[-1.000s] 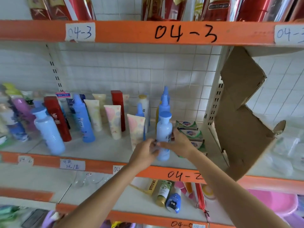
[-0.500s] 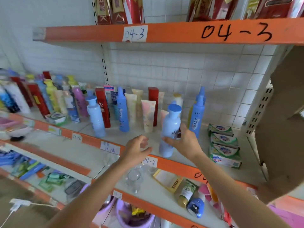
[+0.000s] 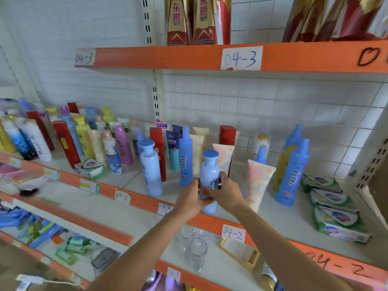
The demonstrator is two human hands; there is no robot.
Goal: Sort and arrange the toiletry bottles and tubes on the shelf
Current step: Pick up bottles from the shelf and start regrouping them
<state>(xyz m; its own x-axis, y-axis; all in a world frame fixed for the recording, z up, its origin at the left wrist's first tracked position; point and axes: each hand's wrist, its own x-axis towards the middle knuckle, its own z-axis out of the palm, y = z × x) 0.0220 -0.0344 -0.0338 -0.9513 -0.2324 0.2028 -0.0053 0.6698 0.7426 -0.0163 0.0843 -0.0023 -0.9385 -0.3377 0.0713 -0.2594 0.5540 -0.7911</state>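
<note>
At the centre of the frame, a pale blue bottle (image 3: pixel 209 175) is gripped upright by both the left hand (image 3: pixel 192 198) and right hand (image 3: pixel 225 193), fingers wrapped round it, at the shelf (image 3: pixel 279 219) front edge, probably to be stood beside a matching bottle (image 3: pixel 150 169) left of it.

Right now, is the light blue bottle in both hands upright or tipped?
Upright. The light blue bottle has its blue cap on top and its base near the shelf's front edge, with the left hand and right hand wrapped around its lower body.
</note>
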